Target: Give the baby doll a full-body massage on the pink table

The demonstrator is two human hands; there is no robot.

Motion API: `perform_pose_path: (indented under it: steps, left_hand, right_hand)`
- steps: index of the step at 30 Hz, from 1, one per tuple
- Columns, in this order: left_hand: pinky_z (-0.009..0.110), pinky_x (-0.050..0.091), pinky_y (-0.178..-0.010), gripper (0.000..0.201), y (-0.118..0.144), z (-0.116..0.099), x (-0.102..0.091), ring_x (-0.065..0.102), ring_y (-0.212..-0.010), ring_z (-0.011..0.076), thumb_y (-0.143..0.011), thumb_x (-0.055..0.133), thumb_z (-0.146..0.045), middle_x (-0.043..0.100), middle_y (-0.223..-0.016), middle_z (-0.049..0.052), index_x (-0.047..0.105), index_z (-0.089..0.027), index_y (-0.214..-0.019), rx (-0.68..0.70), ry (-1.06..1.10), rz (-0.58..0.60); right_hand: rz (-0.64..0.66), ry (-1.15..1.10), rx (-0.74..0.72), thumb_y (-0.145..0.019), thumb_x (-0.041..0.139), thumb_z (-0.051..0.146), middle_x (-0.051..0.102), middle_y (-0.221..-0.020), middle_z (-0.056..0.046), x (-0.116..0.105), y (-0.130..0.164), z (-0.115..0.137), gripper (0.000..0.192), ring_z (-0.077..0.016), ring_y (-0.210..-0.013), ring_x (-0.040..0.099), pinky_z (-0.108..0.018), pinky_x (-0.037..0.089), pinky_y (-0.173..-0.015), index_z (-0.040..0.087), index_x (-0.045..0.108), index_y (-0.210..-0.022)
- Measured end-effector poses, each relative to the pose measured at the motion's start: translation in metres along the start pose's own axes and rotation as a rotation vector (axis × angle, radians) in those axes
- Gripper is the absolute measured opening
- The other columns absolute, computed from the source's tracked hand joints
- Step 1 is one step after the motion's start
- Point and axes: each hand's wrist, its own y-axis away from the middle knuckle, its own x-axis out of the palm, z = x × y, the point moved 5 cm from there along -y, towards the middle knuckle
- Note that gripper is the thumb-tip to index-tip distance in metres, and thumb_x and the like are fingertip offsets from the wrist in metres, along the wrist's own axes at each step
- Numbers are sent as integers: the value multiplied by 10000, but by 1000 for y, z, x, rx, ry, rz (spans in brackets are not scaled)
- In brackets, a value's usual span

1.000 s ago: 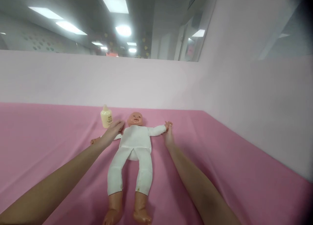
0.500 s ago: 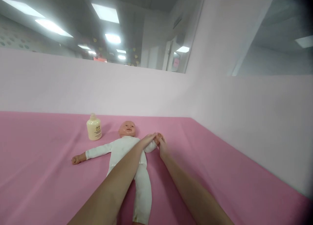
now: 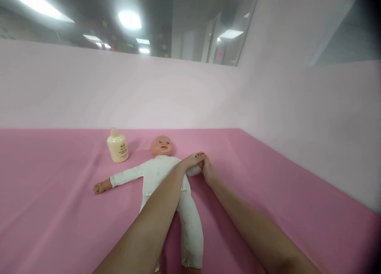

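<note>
A baby doll (image 3: pixel 162 171) with a white cloth body lies on its back, its head toward the wall. My left hand (image 3: pixel 193 160) reaches across the doll's chest and closes on the doll's hand, at the end of the arm on the right. From the other side my right hand (image 3: pixel 209 169) grips that same small hand. The fingers of both my hands are partly hidden around it. The doll's other arm stretches out to the left, with nothing touching it. My left forearm covers part of its trunk and one leg.
A cream pump bottle (image 3: pixel 118 148) stands left of the doll's head. The pink sheet (image 3: pixel 59 226) has soft creases and meets a white wall (image 3: pixel 149 91) behind and at the right. Above is a glass panel (image 3: pixel 184 28) with ceiling lights showing in it.
The camera view has tilted down and shifted slightly, so the doll and bottle appear higher and farther right. Both hands stay on the doll's hand, with only slight finger movement.
</note>
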Motion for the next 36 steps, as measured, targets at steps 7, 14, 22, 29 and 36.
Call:
perform_pose_path:
  steps: [7,14,22,29,36]
  left_hand:
    - [336,519,-672,648,-1,3,-6,617,-587,170,-811,466,-779,656,-658,41,617,-149,-823,-61,-77,-44]
    - [317,510,-604,647,2,-1,0,601,-540,159,-847,392,-771,604,-603,12,592,-156,-834,-118,15,-11]
    - [289,495,-644,387,17,-12,9,609,-605,143,-793,709,-519,637,-654,19,622,-143,-819,-65,-27,5]
    - [277,486,-692,588,11,-12,0,608,-637,145,-807,546,-719,645,-640,35,635,-141,-743,-26,-126,-30]
    - [293,493,-729,639,10,-11,-5,634,-677,172,-800,492,-767,656,-623,44,654,-154,-726,-7,-149,-50]
  right_hand:
    - [74,-88,207,-715,709,403,673,-1135,19,4,14,4,406,-224,-1075,615,-319,518,-813,321,604,-1099]
    - [26,-130,212,-719,703,411,671,-1139,23,5,12,5,372,-225,-1101,613,-302,517,-792,313,613,-1066]
    - [-15,-71,151,-756,660,554,661,-1109,-1,6,13,7,388,-202,-1075,614,-315,515,-837,277,601,-1021]
    - [-28,-4,-32,-858,566,502,602,-1081,4,10,24,17,311,-169,-1116,552,-327,459,-1009,270,569,-1064]
    - [82,-56,26,-805,628,368,605,-1142,7,13,25,12,334,-173,-1165,534,-318,477,-982,292,564,-1124]
